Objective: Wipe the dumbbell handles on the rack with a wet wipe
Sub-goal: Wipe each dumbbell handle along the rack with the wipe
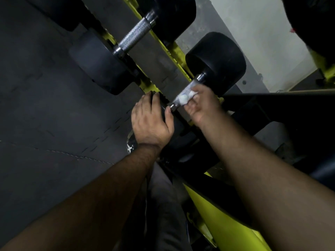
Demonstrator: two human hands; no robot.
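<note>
A black dumbbell lies across the yellow-green rack, its knurled steel handle in the middle of the view. My right hand wraps round that handle and presses a crumpled white wet wipe against it. My left hand grips the dumbbell's near black head, thumb by the handle's end. The far head sticks out past the rack. A second dumbbell sits further along, its bare handle untouched.
Dark rubber floor tiles fill the left side. A pale wall and floor lie beyond the rack. The rack's yellow-green frame runs under my right forearm. Another black weight shows at the top right corner.
</note>
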